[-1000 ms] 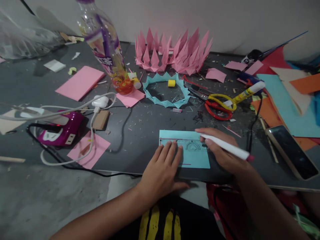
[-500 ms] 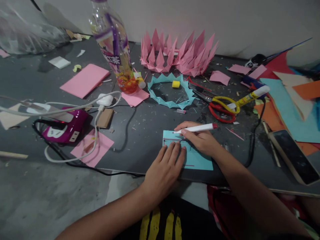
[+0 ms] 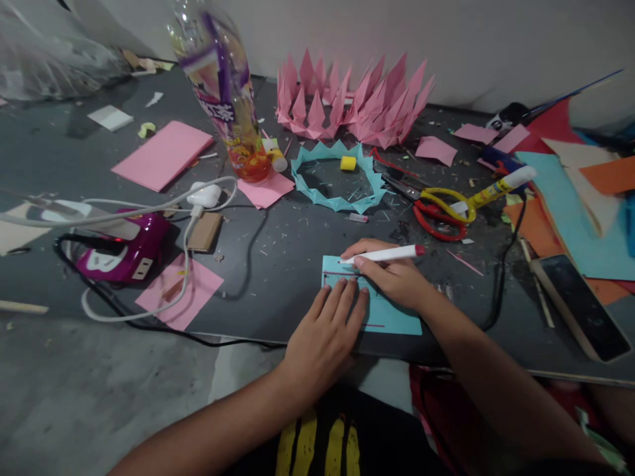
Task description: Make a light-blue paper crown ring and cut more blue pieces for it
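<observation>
A light blue sheet of paper (image 3: 394, 320) with dark red lines lies at the table's front edge. My left hand (image 3: 327, 330) rests flat on its left part, fingers spread a little, holding nothing. A white marker with a red end (image 3: 391, 254) is pinched in my right hand (image 3: 397, 277), its tip at the sheet's upper left part. Beyond the hands stand a light blue folded-paper ring (image 3: 337, 201) with a yellow cap (image 3: 348, 163) inside it, and pink folded-paper pieces (image 3: 381, 112) by the wall.
On the left are a bottle (image 3: 233, 125), pink paper (image 3: 166, 155), a purple power adapter (image 3: 143, 244) and cables. To the right lie scissors (image 3: 436, 218), a glue stick (image 3: 506, 188), coloured sheets (image 3: 570, 218) and a phone (image 3: 583, 307). Paper scraps dot the table.
The marker tip has moved slightly left along the upper part of the blue sheet. My left hand stays on the paper. The view has shifted a little.
</observation>
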Motion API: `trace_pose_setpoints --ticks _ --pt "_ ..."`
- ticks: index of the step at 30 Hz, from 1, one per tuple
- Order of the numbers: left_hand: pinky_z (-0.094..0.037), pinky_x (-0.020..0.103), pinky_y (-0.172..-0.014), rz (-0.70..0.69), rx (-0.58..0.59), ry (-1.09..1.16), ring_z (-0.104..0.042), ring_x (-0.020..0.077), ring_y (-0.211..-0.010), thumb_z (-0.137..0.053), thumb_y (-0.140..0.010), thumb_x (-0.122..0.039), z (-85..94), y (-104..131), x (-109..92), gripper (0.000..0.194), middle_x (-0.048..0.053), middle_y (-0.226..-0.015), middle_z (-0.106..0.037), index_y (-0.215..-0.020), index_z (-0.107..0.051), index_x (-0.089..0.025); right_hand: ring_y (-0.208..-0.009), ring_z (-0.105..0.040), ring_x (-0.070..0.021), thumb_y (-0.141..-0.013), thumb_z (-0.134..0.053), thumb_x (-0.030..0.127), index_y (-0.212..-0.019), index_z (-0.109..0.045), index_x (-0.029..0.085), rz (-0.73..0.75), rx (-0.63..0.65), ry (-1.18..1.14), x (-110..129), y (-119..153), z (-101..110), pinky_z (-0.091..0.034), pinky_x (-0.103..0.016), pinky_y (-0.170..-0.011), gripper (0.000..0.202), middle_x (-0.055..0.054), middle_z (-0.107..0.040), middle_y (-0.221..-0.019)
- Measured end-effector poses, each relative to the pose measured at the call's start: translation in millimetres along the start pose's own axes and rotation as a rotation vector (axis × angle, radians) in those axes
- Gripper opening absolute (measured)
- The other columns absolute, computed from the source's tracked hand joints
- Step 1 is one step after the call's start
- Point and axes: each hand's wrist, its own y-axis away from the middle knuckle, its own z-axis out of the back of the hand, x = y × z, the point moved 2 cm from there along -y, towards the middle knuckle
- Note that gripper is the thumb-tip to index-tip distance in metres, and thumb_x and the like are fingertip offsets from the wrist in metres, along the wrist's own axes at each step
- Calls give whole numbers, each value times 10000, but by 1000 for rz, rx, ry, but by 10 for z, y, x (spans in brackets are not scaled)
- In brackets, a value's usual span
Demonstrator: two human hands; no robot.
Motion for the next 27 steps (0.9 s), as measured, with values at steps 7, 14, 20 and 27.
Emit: trace_pose_setpoints --ticks 7,14,20,27 --pt "-301 393 -1071 -2 -6 -9 -324 286 -1321 -591 -757 -475 -20 15 -11 847 199 -1427 -356 -1401 -237 -53 -758 -565 -155 -842 -497 299 -861 -596 214 -65 65 -19 67 -32 -45 -443 -283 -689 132 -14 -626 -805" --pt "-310 394 -1064 0 -7 -20 -326 295 -1321 -598 -745 -464 -14 21 -13 815 191 -1429 -357 -1382 -280 -66 -722 -556 -143 -829 -521 298 -830 -609 210 -109 113 -57 81 -57 -117 -426 -263 -648 124 -7 -629 -778" --pt "-330 394 -1054 5 -25 -6 -354 295 -1305 -595 -753 -394 0 8 -18 749 187 -1408 -392 -1364 -311 -67 -714 -564 -135 -827 -529 304 -837 -620 205 -109 133 -66 73 -63 -127 -425 -253 -647 135 -8 -647 -788" --pt "-331 401 -1052 14 -19 -9 -355 289 -1306 -571 -769 -400 2 10 -20 746 182 -1406 -394 -1377 -289 -72 -731 -575 -134 -838 -511 310 -828 -616 195 -82 133 -45 75 -76 -122 -420 -251 -670 156 -4 -650 -784"
